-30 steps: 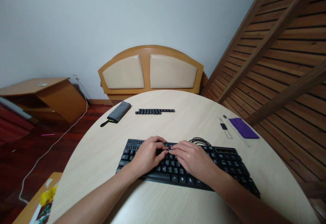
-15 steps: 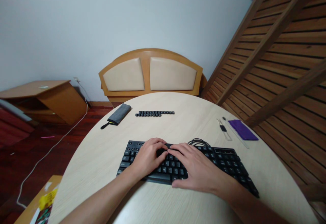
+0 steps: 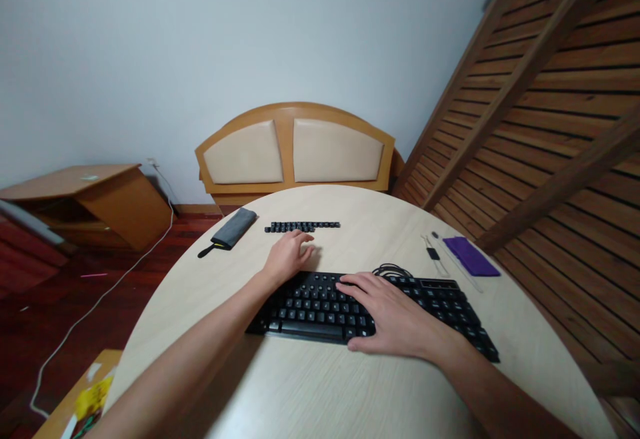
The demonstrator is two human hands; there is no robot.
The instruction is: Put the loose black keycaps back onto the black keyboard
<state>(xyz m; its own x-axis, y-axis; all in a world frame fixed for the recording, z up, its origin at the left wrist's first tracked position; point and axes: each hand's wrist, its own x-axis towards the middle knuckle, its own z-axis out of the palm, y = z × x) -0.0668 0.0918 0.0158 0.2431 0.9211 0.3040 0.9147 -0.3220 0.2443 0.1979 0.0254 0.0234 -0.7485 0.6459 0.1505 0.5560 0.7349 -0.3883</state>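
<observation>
A black keyboard lies across the front of the round table, with its coiled black cable behind it. My right hand rests on the keyboard right of its middle, fingers stretched over the keys and thumb at the front edge. Beyond the back edge, my left hand hovers over the tabletop with its fingers apart and nothing visible in them. Just past its fingertips, several loose black keycaps stand in rows. My left forearm hides the keyboard's left end.
A grey pouch lies at the table's back left. To the right are a wire keycap puller, a thin brush and a purple cloth. The pale round tabletop has a curved edge; a padded headboard stands behind.
My left hand has left the keyboard and moved forward toward the keycap rows, its fingers spreading. My right hand stays on the keyboard. The view has shifted slightly.
</observation>
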